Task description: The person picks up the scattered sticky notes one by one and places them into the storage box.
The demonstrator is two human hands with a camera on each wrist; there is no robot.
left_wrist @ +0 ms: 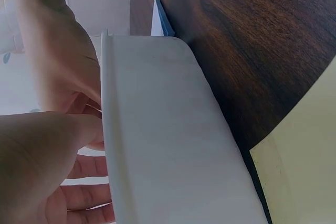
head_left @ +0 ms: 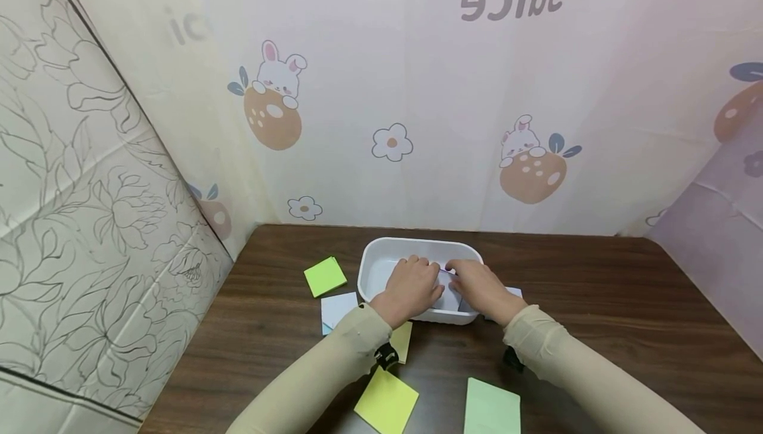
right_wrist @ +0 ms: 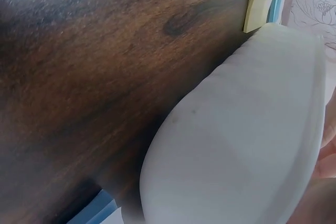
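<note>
A white plastic basin (head_left: 456,317) stands on the dark wooden table, and both hands reach down into it. Inside lies a white paper piece (head_left: 448,296) with a thin dark-purple edge along its top. My right hand (head_left: 481,289) pinches that edge near its right end, fingers curled over it. Bent at the wrist, my left hand (head_left: 411,288) is at the left end of the same edge, its thumb low beside the paper; its grip is unclear. The basin wall (left_wrist: 157,129) hides most of the fingers in the left wrist view. Only part of the right hand (right_wrist: 326,148) shows in the right wrist view.
Around the basin lie a bright green note pad (head_left: 324,277), white-and-blue notes (head_left: 338,308), a pale yellow pad (head_left: 402,341), a yellow pad (head_left: 387,402) and a pale green pad (head_left: 491,409). Another white-and-blue pad (head_left: 514,291) sits right of the basin. A patterned curtain (head_left: 393,182) hangs behind.
</note>
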